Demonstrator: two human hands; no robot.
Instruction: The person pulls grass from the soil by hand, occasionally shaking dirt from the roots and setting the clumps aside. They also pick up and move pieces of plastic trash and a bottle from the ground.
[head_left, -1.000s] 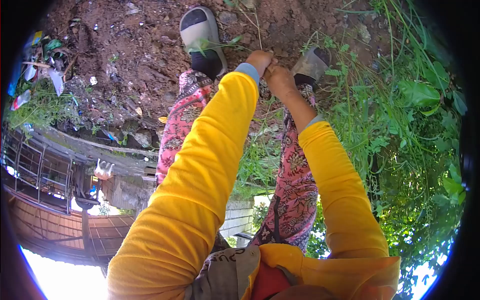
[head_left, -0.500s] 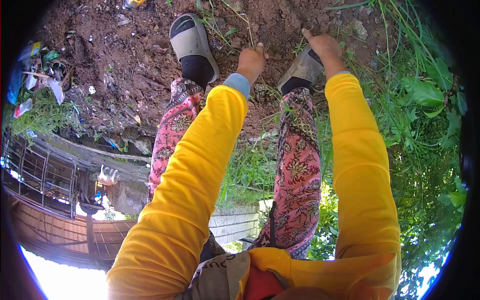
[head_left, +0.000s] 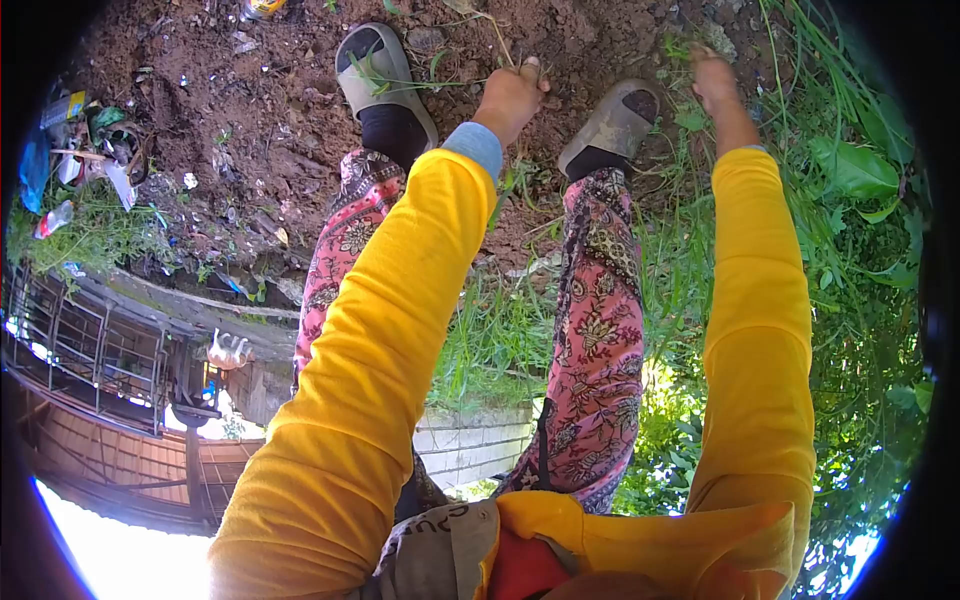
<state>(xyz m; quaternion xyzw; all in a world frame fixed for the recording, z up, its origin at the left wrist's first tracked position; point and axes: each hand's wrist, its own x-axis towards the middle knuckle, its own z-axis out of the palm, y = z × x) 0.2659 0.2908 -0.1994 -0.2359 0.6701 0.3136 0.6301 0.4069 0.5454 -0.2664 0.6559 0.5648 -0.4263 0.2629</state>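
My left hand (head_left: 512, 98) is closed around thin plant stems (head_left: 500, 40), above the soil between the two sandals. Some green blades stretch from it toward the left sandal (head_left: 385, 75). To the right, past the right sandal (head_left: 612, 125), my right hand (head_left: 718, 88) is slightly blurred, with its fingers pinched together at a small green weed (head_left: 678, 46). Brown soil (head_left: 570, 35) lies under both hands.
Long grass and leafy plants (head_left: 855, 170) grow along the right side. Litter (head_left: 105, 150) lies at the far left. Behind the legs are grass (head_left: 495, 345), a pale block wall (head_left: 475, 440), a metal railing (head_left: 90, 340) and a light-coloured animal (head_left: 228, 350).
My right hand has moved right, away from the right sandal, with the small weed at its fingertips. My left hand has shifted slightly up and right, still around the stems.
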